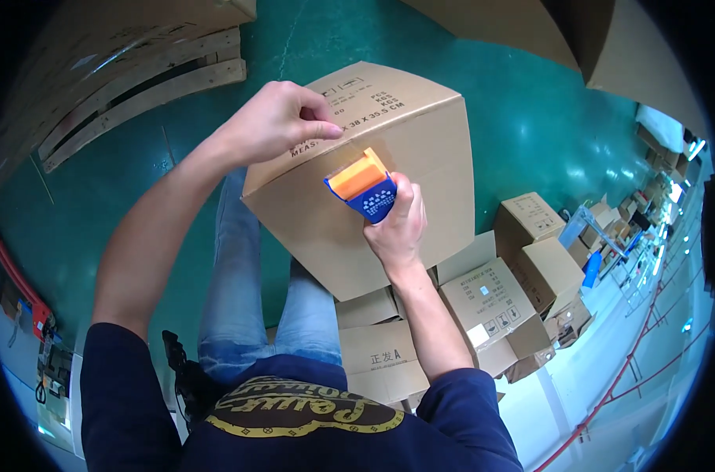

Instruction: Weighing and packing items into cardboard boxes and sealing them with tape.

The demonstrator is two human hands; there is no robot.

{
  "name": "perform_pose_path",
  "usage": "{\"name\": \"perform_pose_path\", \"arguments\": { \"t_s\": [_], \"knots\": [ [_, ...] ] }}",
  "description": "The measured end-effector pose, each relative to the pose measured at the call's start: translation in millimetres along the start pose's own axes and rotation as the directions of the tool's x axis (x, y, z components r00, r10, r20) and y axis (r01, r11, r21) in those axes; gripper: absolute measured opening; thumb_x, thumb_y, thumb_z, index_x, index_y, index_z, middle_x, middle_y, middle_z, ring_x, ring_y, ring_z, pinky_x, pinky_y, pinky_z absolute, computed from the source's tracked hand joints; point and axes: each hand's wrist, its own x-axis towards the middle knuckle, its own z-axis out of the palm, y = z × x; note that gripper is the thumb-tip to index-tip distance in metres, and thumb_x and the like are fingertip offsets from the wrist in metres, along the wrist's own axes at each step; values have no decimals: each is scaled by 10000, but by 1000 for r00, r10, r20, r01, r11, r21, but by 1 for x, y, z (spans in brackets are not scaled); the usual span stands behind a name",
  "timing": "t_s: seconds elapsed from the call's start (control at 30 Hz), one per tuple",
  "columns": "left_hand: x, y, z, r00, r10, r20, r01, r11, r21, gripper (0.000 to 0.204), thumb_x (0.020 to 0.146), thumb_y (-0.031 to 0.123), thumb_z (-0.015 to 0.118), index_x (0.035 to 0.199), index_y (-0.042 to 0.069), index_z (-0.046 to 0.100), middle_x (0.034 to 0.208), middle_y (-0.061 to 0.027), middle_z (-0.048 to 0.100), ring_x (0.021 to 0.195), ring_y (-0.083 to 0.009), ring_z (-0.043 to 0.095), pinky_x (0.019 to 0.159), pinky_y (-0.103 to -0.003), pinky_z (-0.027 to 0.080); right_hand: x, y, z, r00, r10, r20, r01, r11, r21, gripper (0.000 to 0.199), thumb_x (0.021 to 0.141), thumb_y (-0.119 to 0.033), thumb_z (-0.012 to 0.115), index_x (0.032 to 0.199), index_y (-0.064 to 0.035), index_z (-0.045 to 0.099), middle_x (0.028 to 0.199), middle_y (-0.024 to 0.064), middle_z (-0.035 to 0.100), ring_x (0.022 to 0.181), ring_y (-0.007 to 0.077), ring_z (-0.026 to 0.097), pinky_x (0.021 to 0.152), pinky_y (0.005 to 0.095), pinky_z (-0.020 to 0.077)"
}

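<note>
At frame centre, an orange-and-blue tape dispenser [363, 183] is gripped by the right hand [401, 224] over a carton [424, 169]. Close by, the left hand [277, 119] is curled; whether empty cannot be told. Taping seems in hand; level pressure is apparently called for next.

Around you, one glossy green floor [523, 141] with a thin pale streak, on it to your upper left one slatted wooden pallet [192, 86], to your right several printed brown cardboard cartons [532, 216], the support under your large brown cardboard box [397, 220] hidden.
</note>
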Motion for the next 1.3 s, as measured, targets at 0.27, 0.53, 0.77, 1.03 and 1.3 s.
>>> {"name": "perform_pose_path", "arguments": {
  "t_s": [0.27, 0.53, 0.77, 1.03, 1.3],
  "knots": [
    [43, -19, -58, 999, -48, -6, 49, 985, 165, 251, 874, 269, 708, 828, 22, 706, 686, -17, 615, 554, -84, 523, 513, -250, 427, -15, 17, -10, 995, 98, 8, -98, 995, 17, 625, 679, 61, 648, 1239, -65, 402, 966, 174, 557, 877, 402, 578, 753, 455, 479],
    [88, -76, -25, 994, -94, 57, 91, 994, 55, 300, 837, 304, 757, 820, 9, 707, 683, -30, 617, 551, -99, 568, 518, -256, 461, -19, 21, -7, 976, 209, 61, -208, 978, -24, 606, 657, 76, 625, 1209, -66, 418, 980, 169, 562, 880, 421, 579, 733, 474, 481],
    [111, -130, 23, 953, -223, 204, 270, 931, -245, 220, 849, 248, 761, 759, 64, 681, 725, 0, 614, 645, -91, 558, 548, -264, 476, -7, 10, -16, 962, 245, 123, -227, 963, -144, 590, 660, 74, 621, 1197, -69, 422, 967, 160, 542, 874, 407, 583, 722, 471, 491],
    [94, -131, 76, 900, -273, -338, 371, 889, 268, 600, 874, 543, 623, 1158, 15, 594, 1133, -199, 631, 1095, -312, 590, 945, -390, 456, -3, 11, -12, 961, 242, 135, -205, 949, -240, 563, 662, 51, 641, 1180, -57, 450, 942, 145, 524, 853, 381, 598, 706, 451, 511],
    [77, -26, 121, 954, 35, -299, -54, 997, -55, 461, 970, 460, 493, 1154, 75, 665, 1032, -140, 702, 947, -280, 668, 838, -377, 502, -8, 10, -19, 965, 243, 102, -226, 962, -152, 625, 663, 10, 673, 1236, -108, 453, 918, 126, 514, 801, 362, 608, 637, 456, 520]
  ]
}}
